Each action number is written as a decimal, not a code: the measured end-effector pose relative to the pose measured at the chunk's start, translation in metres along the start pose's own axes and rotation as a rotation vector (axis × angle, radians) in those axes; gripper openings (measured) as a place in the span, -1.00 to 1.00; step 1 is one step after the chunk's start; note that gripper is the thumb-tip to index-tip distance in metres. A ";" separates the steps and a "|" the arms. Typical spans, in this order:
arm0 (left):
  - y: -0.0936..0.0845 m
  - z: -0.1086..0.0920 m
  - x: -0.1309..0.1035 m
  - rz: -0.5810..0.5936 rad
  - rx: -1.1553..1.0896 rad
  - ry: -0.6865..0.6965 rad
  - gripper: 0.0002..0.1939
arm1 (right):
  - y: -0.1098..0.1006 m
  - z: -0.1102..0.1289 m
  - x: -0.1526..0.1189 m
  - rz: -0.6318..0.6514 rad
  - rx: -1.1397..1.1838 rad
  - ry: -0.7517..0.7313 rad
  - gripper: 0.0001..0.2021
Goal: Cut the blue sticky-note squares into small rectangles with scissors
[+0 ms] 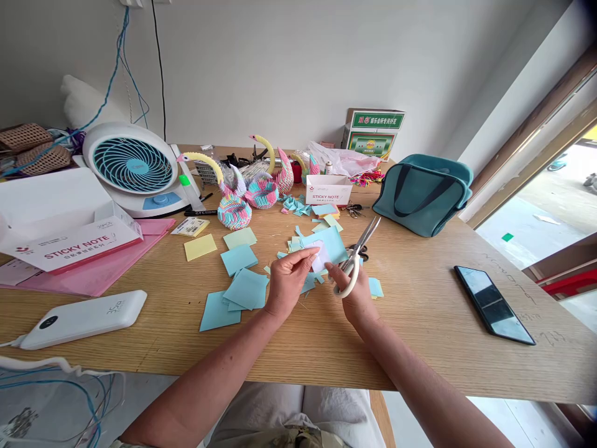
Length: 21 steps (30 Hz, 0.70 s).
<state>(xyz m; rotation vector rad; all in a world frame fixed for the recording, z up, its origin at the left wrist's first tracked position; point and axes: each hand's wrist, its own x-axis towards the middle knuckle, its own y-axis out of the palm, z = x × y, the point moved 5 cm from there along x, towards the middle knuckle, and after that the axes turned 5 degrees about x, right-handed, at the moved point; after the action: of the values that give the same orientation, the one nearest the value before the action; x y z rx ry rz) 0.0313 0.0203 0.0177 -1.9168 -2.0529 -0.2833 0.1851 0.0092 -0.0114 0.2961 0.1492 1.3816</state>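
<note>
My left hand (pixel 289 279) is closed in a pinch on a small pale, whitish piece of paper (pixel 320 259). Hooked in my right hand (pixel 358 300) is a pair of scissors (pixel 368 235) with white handles, blades pointing up and away to the right. The thumb of that hand also reaches the paper's lower right edge. Just behind the paper is a light blue sheet (pixel 336 239); whether a finger touches it I cannot tell. Blue sticky notes (pixel 247 288) lie in a loose overlapping group left of my hands, with a yellow note (pixel 200 247) beyond them.
Folded-paper swans (pixel 234 213) stand toward the back. A sticky note box (pixel 328 190) is behind my hands, another box (pixel 84 246) at left beside a fan (pixel 135 165). A power bank (pixel 84 319), a teal bag (pixel 424 199) and a phone (pixel 493 305) lie around the table.
</note>
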 end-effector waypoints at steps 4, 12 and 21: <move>0.000 -0.002 0.000 0.010 -0.006 -0.017 -0.77 | -0.001 -0.001 0.001 0.004 0.011 -0.011 -0.60; 0.002 0.006 0.002 0.001 -0.019 -0.033 -0.80 | 0.003 0.000 -0.002 -0.005 0.002 0.001 -0.58; 0.003 0.009 0.005 0.007 -0.115 -0.081 -0.82 | 0.001 -0.003 -0.002 -0.011 -0.039 -0.041 -0.55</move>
<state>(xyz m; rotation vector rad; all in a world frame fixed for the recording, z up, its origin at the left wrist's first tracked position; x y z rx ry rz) 0.0330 0.0288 0.0109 -2.0340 -2.1233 -0.3345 0.1827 0.0079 -0.0137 0.2910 0.0899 1.3646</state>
